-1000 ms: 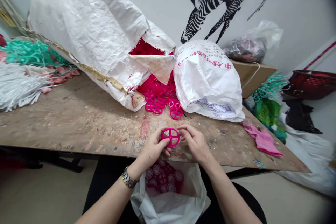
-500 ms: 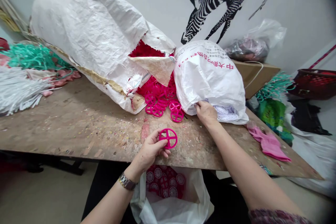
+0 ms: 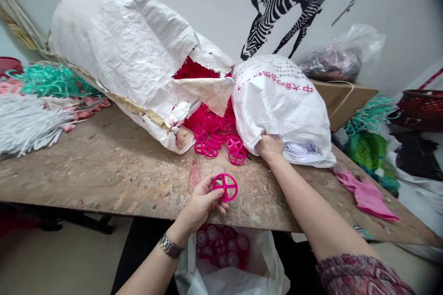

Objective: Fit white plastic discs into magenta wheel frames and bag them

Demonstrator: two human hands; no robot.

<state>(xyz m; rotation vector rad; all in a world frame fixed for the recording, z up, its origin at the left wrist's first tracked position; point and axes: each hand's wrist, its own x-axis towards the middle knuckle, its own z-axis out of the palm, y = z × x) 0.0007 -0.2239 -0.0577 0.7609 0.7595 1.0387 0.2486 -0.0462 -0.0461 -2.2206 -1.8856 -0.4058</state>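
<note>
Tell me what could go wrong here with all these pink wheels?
The pink wheel in the left hand might slip and miss the white bag below the edge of the table, landing on the floor. The right hand is at the white sack; if the sack slumps, it could push the loose pink wheels around or off the table.

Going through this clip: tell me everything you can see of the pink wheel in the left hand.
The wheel is a glossy magenta plastic ring, crossed by two spokes that meet at the centre, leaving four open quarters. It stands tilted, its rim pinched by the fingers and thumb of the left hand, above the worn wooden table. Only the hand touches it.
</note>
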